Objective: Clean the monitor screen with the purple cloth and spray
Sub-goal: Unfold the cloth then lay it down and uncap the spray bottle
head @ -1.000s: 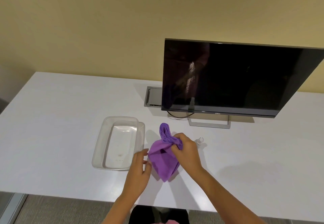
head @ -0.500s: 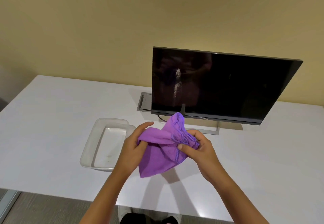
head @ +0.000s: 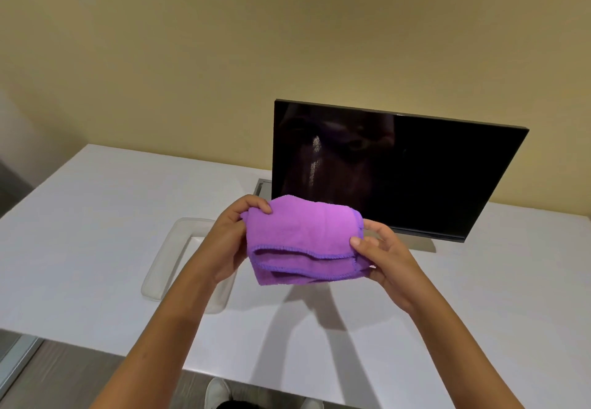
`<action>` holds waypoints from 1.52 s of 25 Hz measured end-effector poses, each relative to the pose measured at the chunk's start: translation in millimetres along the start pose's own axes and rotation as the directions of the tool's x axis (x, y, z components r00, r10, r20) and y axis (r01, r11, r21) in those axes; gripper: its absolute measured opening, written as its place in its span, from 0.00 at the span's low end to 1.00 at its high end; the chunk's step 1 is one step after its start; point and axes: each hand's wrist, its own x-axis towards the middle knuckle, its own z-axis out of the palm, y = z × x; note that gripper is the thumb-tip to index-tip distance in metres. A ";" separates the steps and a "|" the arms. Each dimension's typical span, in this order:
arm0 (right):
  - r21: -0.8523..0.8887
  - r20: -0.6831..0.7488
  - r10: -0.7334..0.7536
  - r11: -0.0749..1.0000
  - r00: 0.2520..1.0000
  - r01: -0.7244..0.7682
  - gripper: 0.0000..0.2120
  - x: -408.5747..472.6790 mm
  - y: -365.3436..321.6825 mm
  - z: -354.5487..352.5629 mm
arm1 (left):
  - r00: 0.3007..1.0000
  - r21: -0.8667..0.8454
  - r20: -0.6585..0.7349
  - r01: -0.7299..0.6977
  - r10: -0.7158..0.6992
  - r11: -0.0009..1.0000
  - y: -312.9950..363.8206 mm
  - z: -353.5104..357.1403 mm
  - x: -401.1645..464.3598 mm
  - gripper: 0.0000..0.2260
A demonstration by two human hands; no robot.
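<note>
Head view: the purple cloth [head: 303, 239], folded in layers, was held up above the white tabletop [head: 80, 232], in front of the monitor screen [head: 393, 168], whose lower left corner it overlapped. The left hand [head: 228, 242] was closed on its left end; the right hand [head: 383, 255] pinched its right end. A clear tray [head: 166, 258] was seen near the tabletop's front edge, below the left forearm.

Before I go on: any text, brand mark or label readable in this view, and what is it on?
None can be read.
Monitor: the lower bezel is partly behind the purple cloth; no logo legible on the visible part.
Purple cloth, held between the left hand and right hand: no tag or print visible.
Clear plastic tray: no markings visible.
</note>
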 end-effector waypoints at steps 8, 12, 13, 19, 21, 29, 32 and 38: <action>-0.518 -0.165 -0.442 0.800 0.882 0.304 0.24 -7.6 -27.4 17.0 | 0.967 0.400 0.152 -0.250 0.205 0.882 50.9 43.7 22.4 0.17; -0.534 0.130 -0.538 0.669 0.833 0.516 0.35 -18.5 -50.8 60.2 | 0.924 0.635 0.081 -0.337 0.374 0.695 60.9 61.4 29.4 0.11; -0.555 0.148 -0.529 0.655 0.836 0.513 0.37 -16.8 -50.1 67.9 | 0.921 0.664 0.067 -0.329 0.384 0.672 62.2 62.7 29.7 0.09; -0.491 -0.186 -0.589 0.749 0.786 0.445 0.13 15.8 -53.0 63.5 | 0.985 0.789 0.065 -0.148 0.158 0.597 68.7 31.6 20.8 0.03; -0.412 -0.090 -0.473 0.819 0.876 0.400 0.05 33.2 -56.6 59.6 | 0.998 0.755 0.068 -0.041 -0.016 0.654 67.8 7.7 11.4 0.06; -0.168 0.283 -0.129 0.969 0.950 0.182 0.06 67.6 -43.8 95.4 | 0.915 0.532 0.265 0.126 -0.306 0.837 28.1 -36.0 -12.4 0.15; -0.235 0.292 -0.092 0.958 0.952 0.164 0.06 74.7 -25.9 114.2 | 0.965 0.462 0.135 0.141 -0.226 0.876 4.5 -47.5 -23.1 0.16; -0.634 0.322 0.066 0.756 0.944 0.163 0.07 87.9 17.6 116.8 | 0.970 0.438 -0.003 0.220 -0.243 0.872 -43.4 -51.3 -32.7 0.15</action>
